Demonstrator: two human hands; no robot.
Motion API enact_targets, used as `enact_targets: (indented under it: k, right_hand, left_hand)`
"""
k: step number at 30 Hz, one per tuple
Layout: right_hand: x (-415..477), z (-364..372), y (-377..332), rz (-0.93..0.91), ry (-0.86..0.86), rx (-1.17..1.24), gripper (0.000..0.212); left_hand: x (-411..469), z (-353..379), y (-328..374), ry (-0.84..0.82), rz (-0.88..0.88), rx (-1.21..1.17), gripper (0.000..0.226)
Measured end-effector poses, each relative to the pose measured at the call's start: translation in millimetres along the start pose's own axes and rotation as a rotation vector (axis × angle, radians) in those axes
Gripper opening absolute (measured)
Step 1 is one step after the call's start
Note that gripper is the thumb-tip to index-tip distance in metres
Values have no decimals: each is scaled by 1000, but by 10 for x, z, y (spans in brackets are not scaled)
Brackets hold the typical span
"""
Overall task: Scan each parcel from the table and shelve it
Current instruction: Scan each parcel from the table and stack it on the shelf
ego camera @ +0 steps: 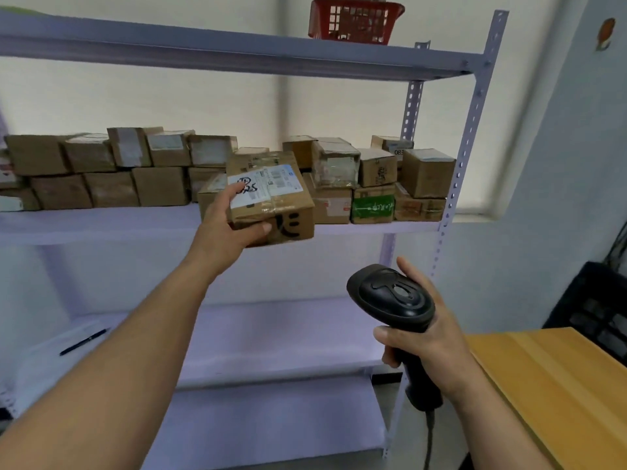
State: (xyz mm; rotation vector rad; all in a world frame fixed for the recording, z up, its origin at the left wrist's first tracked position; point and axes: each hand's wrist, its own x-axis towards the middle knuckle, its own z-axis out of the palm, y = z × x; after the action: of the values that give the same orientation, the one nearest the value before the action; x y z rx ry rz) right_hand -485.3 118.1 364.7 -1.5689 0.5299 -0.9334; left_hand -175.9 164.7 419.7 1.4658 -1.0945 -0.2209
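My left hand (228,221) grips a brown cardboard parcel (278,212) with a white label and black marker writing, holding it at the front edge of the middle shelf (101,223). The thumb lies on the parcel's front face and the fingers reach over its top. My right hand (429,337) holds a black barcode scanner (393,296) by its handle, lower and to the right, its head pointing up and left. A cable hangs from the scanner's handle.
Several cardboard parcels (112,167) stand stacked along the back of the middle shelf. A red basket (354,20) sits on the top shelf. A black pen (84,341) lies on the lower shelf. A wooden table (559,381) is at the right, a black crate (597,307) behind it.
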Motion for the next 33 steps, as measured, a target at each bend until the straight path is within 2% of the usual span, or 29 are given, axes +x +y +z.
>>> enact_targets:
  k: [9, 15, 21, 27, 33]
  right_hand:
    - [636, 305, 96, 6, 111, -27, 92]
    - [886, 399, 202, -4, 209, -36, 95]
    - [951, 423, 344, 6, 297, -39, 93]
    - [897, 453, 399, 2, 377, -57, 96]
    - [821, 507, 418, -5, 392, -32, 95]
  left_hand:
    - [1210, -109, -116, 1, 100, 131, 76]
    - [1720, 99, -247, -79, 113, 133, 76]
    - [1959, 337, -403, -155, 97, 247, 76]
    - [2002, 418, -464, -190, 126, 412, 63]
    - [2007, 381, -478, -190, 149, 423, 62]
